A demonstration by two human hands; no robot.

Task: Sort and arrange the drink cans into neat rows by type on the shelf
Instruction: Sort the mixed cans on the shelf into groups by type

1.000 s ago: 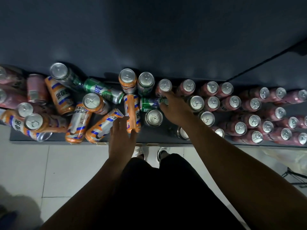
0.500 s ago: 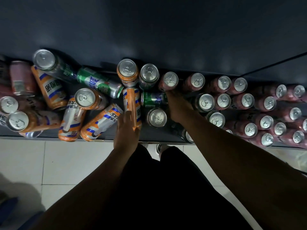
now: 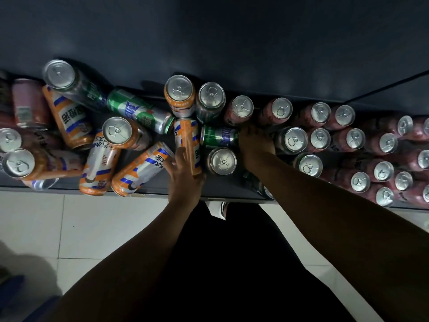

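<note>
On the dark shelf (image 3: 227,190), pink cans (image 3: 320,138) stand upright in rows at the right. Orange cans (image 3: 99,163) lie jumbled at the left, mixed with green cans (image 3: 141,112). My left hand (image 3: 183,175) grips the near end of an orange can (image 3: 189,140) lying lengthwise in the middle. My right hand (image 3: 255,145) reaches over the shelf, and its fingers curl round the right end of a green can (image 3: 218,136) lying on its side. An upright orange can (image 3: 180,95) and a silver-topped green can (image 3: 211,101) stand just behind.
An upright can (image 3: 221,161) stands between my two hands. A dark back wall (image 3: 232,43) rises behind the shelf. White floor tiles (image 3: 69,217) lie below the shelf edge, and my shoes (image 3: 218,208) show at its foot. Some orange cans overhang the front edge.
My left hand has slid forward from the shelf edge onto the lying orange can. My right hand has settled lower onto the end of the lying green can.
</note>
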